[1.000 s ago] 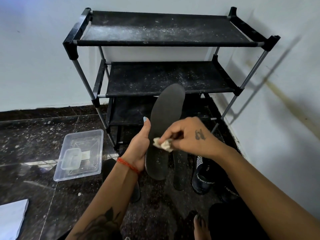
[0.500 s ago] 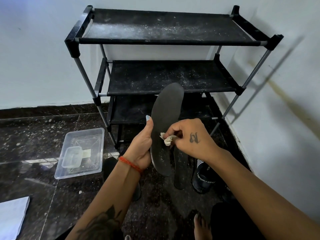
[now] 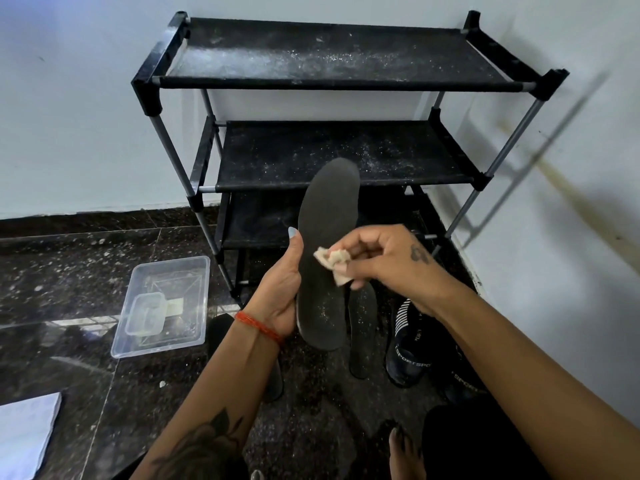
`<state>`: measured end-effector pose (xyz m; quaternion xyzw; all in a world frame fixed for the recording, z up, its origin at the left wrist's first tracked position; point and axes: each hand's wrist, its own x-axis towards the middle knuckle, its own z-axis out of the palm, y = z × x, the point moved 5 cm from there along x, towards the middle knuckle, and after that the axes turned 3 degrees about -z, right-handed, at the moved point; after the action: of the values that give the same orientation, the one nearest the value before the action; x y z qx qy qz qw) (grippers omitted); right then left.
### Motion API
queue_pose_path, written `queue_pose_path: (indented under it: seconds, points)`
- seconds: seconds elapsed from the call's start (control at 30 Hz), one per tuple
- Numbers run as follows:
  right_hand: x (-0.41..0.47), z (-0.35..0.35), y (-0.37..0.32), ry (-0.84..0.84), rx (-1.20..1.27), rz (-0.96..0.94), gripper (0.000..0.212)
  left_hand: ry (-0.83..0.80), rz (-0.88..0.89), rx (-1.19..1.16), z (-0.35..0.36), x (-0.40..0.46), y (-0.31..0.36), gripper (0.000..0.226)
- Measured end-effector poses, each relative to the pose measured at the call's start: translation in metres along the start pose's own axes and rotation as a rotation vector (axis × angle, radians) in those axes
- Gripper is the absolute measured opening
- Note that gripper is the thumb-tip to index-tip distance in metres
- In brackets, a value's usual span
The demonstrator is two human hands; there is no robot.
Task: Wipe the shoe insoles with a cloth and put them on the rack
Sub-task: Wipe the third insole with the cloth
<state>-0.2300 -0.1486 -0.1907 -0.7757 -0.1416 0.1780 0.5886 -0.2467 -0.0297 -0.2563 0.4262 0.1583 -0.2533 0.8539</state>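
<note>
Left hand grips our dark grey foam insole upright, long axis 12-to-6 | right hand fingers pinch crumpled beige cloth against it at 3 o'clock | black fabric-shelved rack at 12, just behind.

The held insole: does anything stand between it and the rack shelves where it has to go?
Nothing visible does. The left hand holds the insole upright in front of the rack, the right hand pressing the cloth on it. The shelves carry only dust; the shoes sit lower, on the floor.
</note>
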Motion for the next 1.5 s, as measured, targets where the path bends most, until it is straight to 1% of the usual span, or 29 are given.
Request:
queue_pose_path:
  seconds: [0.03, 0.1, 0.17, 0.23, 0.27, 0.33, 0.4, 0.47, 0.5, 0.53, 0.63, 0.67, 0.8, 0.93, 1.0, 1.1, 1.2, 1.3, 1.33, 1.43, 1.5]
  points:
    - [0.002, -0.006, 0.002, 0.068, -0.049, -0.013, 0.019, -0.002, 0.014, 0.000, 0.000, 0.000, 0.000, 0.069]
    - [0.004, -0.005, 0.007, 0.120, -0.212, -0.037, 0.018, -0.013, 0.035, -0.024, 0.004, -0.001, 0.000, 0.063]
    - [0.005, 0.007, 0.012, 0.107, -0.376, -0.076, 0.014, 0.006, 0.043, -0.059, 0.002, 0.001, 0.000, 0.063]
    - [0.004, 0.019, 0.012, 0.081, -0.445, -0.115, 0.010, 0.040, 0.044, -0.075, -0.001, 0.002, 0.000, 0.065]
    - [0.004, 0.022, 0.012, 0.065, -0.435, -0.119, 0.009, 0.053, 0.045, -0.074, -0.003, 0.003, 0.000, 0.065]
    - [0.003, 0.025, 0.010, 0.002, -0.340, -0.075, 0.009, 0.040, 0.044, -0.061, -0.005, 0.003, 0.000, 0.065]
    - [-0.001, 0.027, 0.008, -0.111, -0.233, 0.000, 0.010, 0.009, 0.039, -0.058, -0.003, 0.002, 0.001, 0.064]
    - [-0.007, 0.028, 0.007, -0.242, -0.187, 0.074, 0.012, -0.016, 0.027, -0.074, -0.002, 0.001, 0.001, 0.066]
    - [-0.009, 0.026, 0.007, -0.271, -0.168, 0.103, 0.013, -0.027, 0.017, -0.077, -0.002, 0.000, 0.002, 0.068]
    - [-0.009, 0.022, 0.007, -0.252, -0.132, 0.125, 0.014, -0.036, 0.014, -0.074, -0.002, 0.000, 0.003, 0.071]
    - [-0.005, 0.001, 0.011, -0.024, 0.015, 0.183, 0.011, -0.027, 0.045, -0.054, -0.004, 0.000, 0.006, 0.072]
    - [-0.004, -0.002, 0.014, 0.023, 0.047, 0.208, 0.008, -0.025, 0.053, -0.043, -0.004, 0.000, 0.006, 0.071]
    - [-0.003, 0.011, 0.025, 0.059, 0.142, 0.289, 0.009, -0.018, 0.058, -0.019, -0.003, 0.000, 0.005, 0.069]
    - [0.001, 0.007, 0.025, 0.198, 0.198, 0.258, 0.009, 0.007, 0.069, 0.022, -0.003, -0.001, 0.006, 0.069]
    - [0.002, 0.005, 0.024, 0.233, 0.196, 0.238, 0.007, 0.008, 0.067, 0.033, -0.002, 0.000, 0.005, 0.070]
    - [0.001, 0.006, 0.024, 0.213, 0.150, 0.229, 0.007, 0.031, 0.041, 0.024, -0.001, -0.001, 0.003, 0.068]
    - [0.001, -0.001, 0.020, 0.228, 0.020, 0.202, 0.009, 0.048, 0.032, -0.025, -0.003, -0.001, 0.003, 0.060]
    - [0.003, -0.010, 0.018, 0.298, 0.070, 0.134, 0.021, 0.091, 0.045, -0.089, -0.002, -0.001, 0.004, 0.053]
    - [0.004, -0.013, 0.019, 0.342, 0.036, 0.082, 0.025, 0.102, 0.049, -0.109, -0.001, -0.001, 0.004, 0.052]
    - [0.008, -0.020, 0.016, 0.462, -0.177, -0.104, 0.026, 0.095, 0.026, -0.145, 0.006, -0.004, 0.003, 0.049]
    - [0.011, -0.022, 0.015, 0.508, -0.339, -0.162, 0.025, 0.090, 0.016, -0.127, 0.008, -0.006, 0.003, 0.049]
